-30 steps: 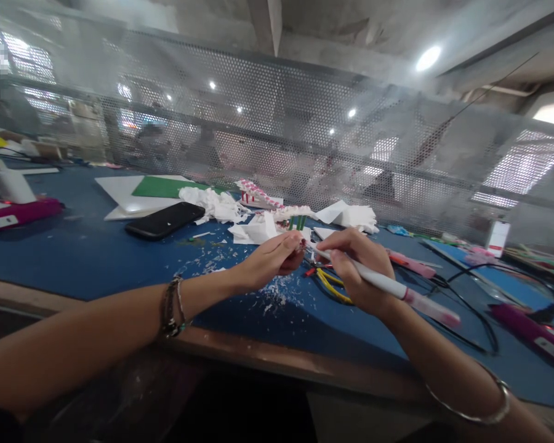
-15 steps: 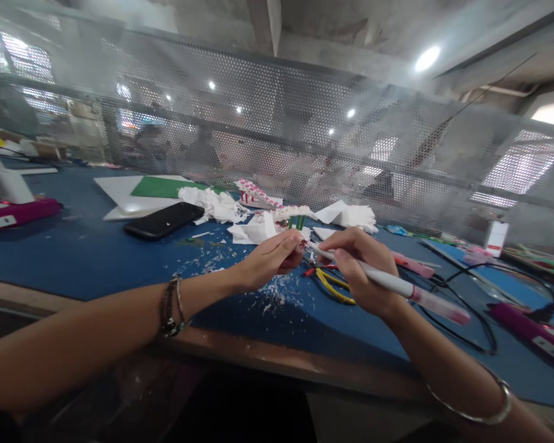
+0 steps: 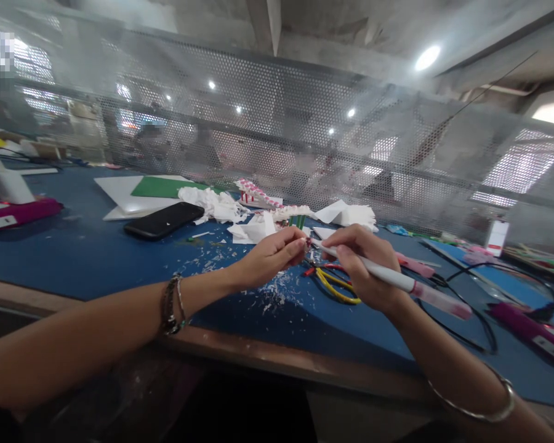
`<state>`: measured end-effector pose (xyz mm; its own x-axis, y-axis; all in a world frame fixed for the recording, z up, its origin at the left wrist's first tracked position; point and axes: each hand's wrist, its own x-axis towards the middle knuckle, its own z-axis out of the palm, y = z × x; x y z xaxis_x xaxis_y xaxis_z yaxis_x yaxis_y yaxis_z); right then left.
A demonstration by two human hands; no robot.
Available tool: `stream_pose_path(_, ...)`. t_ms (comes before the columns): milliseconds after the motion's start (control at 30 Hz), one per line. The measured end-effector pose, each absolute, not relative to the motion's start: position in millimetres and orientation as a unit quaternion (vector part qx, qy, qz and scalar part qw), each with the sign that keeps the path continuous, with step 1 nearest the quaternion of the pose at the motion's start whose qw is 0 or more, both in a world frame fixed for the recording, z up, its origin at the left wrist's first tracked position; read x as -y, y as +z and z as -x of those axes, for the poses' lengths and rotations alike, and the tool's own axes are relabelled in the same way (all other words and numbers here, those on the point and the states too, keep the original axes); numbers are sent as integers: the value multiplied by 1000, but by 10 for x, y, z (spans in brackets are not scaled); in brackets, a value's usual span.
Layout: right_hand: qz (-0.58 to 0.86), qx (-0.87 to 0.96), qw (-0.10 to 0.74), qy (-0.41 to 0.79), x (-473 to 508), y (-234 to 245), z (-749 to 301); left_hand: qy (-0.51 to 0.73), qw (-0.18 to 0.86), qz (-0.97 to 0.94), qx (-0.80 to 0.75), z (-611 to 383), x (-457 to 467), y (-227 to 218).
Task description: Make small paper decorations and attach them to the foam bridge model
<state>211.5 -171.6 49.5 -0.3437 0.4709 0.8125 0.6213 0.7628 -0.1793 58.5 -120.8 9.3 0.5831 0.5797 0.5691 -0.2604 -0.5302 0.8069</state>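
Just above the blue tabletop (image 3: 74, 258), the left hand (image 3: 268, 258) pinches a tiny red-tipped piece (image 3: 306, 242) in closed fingers, while the right hand (image 3: 367, 271) grips a white pen-like tool (image 3: 390, 278), its tip right at that piece, over scattered white shavings (image 3: 277, 294).

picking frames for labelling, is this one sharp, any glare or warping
Head view: light is soft and even, shadows faint; one ceiling lamp is blown out to glare; the left hand, right hand and white pen-like tool are fairly sharp; the room behind the perforated screen looks hazy; wide-angle distortion bends the table edge.
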Motion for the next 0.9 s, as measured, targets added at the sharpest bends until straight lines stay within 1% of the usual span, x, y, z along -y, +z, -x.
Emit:
stream_pose_path(67,327,815,472,-83,1717,500,-2115,458,445,-761,-112,-577,1208,103)
stream_pose_path(233,312,829,459,-69,1720,502,-2125,479,383,-776,-145,-557,1222,144)
stream_pose_path(367,319,824,466,-57,1712,491,-2131,488,369,-773,-165,-541,1224,157)
stream_pose_path(467,322,815,480,-34,1712,478,-2123,496,398,-754,-167,-535,1223,163)
stream_pose_path(600,322,804,499,0,1713,467,-2107,480,469,-723,-166,-536,1237,191)
stream_pose_path(767,335,806,488,1,1702,456,-2107,487,525,-680,-161,-552,1248,217)
stream_pose_path(900,335,803,493,1,1697,451,-2107,484,557,-663,-126,-562,1216,188)
